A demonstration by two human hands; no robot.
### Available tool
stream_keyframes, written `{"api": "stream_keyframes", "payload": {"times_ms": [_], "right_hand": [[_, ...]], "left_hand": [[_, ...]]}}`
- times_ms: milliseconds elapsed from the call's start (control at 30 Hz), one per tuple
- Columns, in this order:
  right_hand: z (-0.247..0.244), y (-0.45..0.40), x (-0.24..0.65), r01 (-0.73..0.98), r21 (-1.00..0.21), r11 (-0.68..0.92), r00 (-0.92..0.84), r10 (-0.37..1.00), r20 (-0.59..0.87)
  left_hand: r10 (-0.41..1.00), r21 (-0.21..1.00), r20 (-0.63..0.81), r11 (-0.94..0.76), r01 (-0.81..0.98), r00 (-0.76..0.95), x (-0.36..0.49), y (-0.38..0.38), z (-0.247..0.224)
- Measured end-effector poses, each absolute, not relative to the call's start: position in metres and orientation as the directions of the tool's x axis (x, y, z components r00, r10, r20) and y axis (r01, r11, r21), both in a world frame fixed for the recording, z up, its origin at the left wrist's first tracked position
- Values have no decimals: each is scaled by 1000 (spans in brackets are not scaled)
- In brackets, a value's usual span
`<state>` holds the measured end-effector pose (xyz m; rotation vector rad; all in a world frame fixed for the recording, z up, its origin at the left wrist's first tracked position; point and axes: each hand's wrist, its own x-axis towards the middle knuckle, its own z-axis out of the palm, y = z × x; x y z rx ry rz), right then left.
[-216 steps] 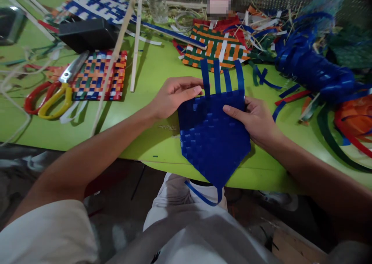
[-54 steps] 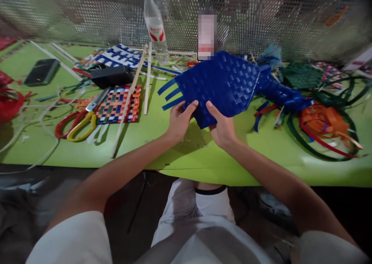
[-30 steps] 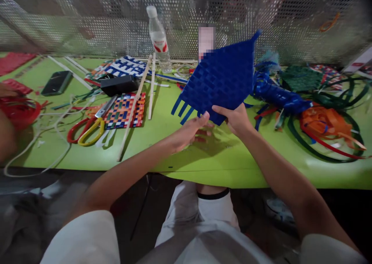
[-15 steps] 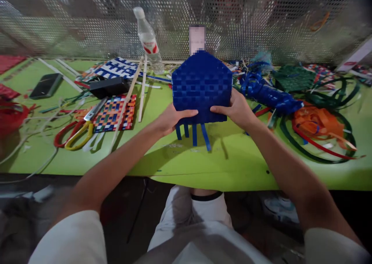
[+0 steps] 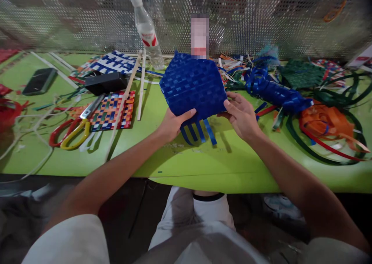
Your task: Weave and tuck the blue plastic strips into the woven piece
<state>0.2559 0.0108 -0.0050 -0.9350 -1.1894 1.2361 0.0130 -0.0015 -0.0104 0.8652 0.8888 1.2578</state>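
Observation:
A blue woven piece (image 5: 193, 86), plaited from flat strips, is held up above the table and tilted. Several loose blue strip ends (image 5: 210, 132) hang from its lower edge. My left hand (image 5: 173, 126) grips the lower left part, its thumb lying across the front and the other fingers hidden behind. At the lower right edge, my right hand (image 5: 240, 113) pinches the weave between thumb and fingers.
On the green table (image 5: 186, 163), scissors (image 5: 78, 128), a multicoloured woven mat (image 5: 112, 111), a black box (image 5: 106, 83) and a phone (image 5: 40, 81) lie left. A bottle (image 5: 148, 35) stands behind. Blue strips (image 5: 276, 90) and an orange bundle (image 5: 325, 120) lie right.
The blue woven piece has turned and tilted, its top peak shifting left. My right hand has moved from its front to the lower right edge; the left thumb stays across the front.

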Motion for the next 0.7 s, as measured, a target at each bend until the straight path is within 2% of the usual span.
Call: {"api": "stream_keyframes", "payload": {"times_ms": [200,367,533,700], "right_hand": [[0,9,258,-263,-965,-3,-128,991,32],[1,-1,249,-211,-967,-141,-223,970,-93],[-5,-4,243,-188,-973,-131,-174,980,-98],[-14,-6,237,-157,-986,-59,-82,995,-47]], "left_hand": [[995,896,-96,104,-432,41,16,1,-19],[1000,895,-9,18,-447,23,19,1,-24],[997,912,75,-59,-405,25,21,-3,-30],[998,912,-9,33,-410,61,25,-9,-27]]}}
